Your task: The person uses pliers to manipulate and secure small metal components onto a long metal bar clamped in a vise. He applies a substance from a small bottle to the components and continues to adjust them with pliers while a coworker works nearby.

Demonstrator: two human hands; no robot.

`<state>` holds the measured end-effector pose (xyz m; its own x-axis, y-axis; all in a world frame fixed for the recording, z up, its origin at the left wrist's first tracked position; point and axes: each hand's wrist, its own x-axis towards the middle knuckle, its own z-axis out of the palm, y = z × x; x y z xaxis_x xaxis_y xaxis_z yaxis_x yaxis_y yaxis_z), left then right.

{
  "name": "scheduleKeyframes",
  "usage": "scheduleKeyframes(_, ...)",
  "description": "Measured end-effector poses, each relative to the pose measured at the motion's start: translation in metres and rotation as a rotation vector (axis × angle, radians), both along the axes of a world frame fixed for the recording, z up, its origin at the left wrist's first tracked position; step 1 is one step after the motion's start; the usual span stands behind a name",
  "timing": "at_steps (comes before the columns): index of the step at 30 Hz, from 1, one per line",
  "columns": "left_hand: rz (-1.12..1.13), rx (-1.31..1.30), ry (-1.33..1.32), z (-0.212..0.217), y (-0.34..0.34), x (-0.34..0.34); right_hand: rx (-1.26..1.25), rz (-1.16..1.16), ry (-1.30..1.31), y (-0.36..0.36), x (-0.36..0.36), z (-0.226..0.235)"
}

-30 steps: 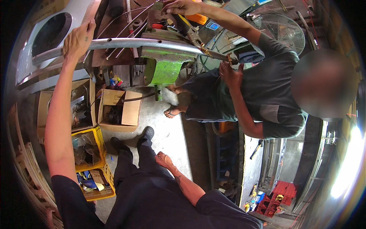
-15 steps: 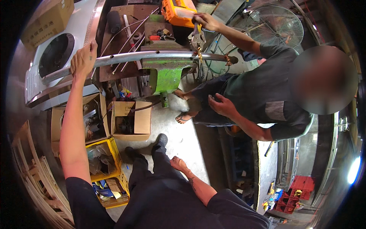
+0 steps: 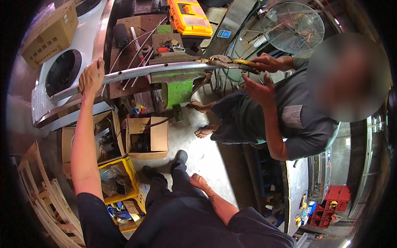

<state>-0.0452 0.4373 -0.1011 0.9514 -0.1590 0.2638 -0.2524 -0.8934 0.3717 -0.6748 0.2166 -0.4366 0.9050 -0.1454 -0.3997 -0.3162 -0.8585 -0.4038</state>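
Observation:
My left hand (image 3: 91, 77) is wrapped round a long metal pipe (image 3: 136, 71) near its left end. The pipe has small holes along it and lies across a green bench vise (image 3: 180, 93). My right hand (image 3: 198, 182) hangs beside my right leg, fingers curled in, with nothing seen in it. At the pipe's right part, a co-worker's hand (image 3: 269, 63) is at a pliers-like clamp (image 3: 223, 61) with a yellow part, which lies along the pipe. The co-worker's other hand (image 3: 259, 89) is raised just below, fingers apart. The clamp's jaws are hard to make out.
An orange toolbox (image 3: 190, 18) and thin rods (image 3: 134, 62) lie on the workbench. Below stand cardboard boxes (image 3: 159, 136) and a yellow crate (image 3: 134, 177). A round fan (image 3: 293, 27) stands behind the co-worker; a white appliance (image 3: 39, 97) is at left.
The co-worker's hand has come down from near the toolbox to the pipe's right part, and the clamp now lies along the pipe. The other hand has risen. My left hand keeps its hold.

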Motion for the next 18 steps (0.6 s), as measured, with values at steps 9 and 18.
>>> scheduleKeyframes(9, 0.018, 0.015, 0.023, 0.003, 0.0, -0.002, -0.124, -0.037, -0.186, 0.007, -0.007, 0.003)
scheduleKeyframes(18, 0.022, 0.015, 0.012, 0.002, 0.003, -0.003, 0.026, -0.264, 0.05, 0.011, 0.012, 0.02)
